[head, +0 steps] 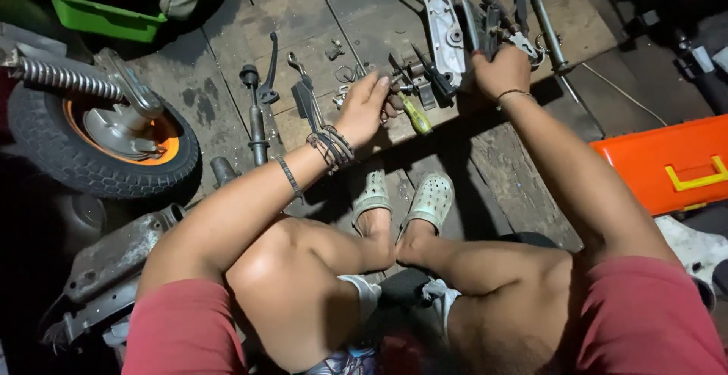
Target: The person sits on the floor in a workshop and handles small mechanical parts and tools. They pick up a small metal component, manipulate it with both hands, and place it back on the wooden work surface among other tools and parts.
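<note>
A tyred wheel [98,136] is lying at the floor's left edge, an orange toolbox [667,164] is sitting at its right edge, and a green tray [102,17] is resting near the top-left corner.

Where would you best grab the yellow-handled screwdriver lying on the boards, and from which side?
Take the screwdriver by its yellow-green handle, coming from above on the near side. The handle is the thick, bare end pointing toward the person; the tip end runs under the left hand and in among metal parts.
</note>
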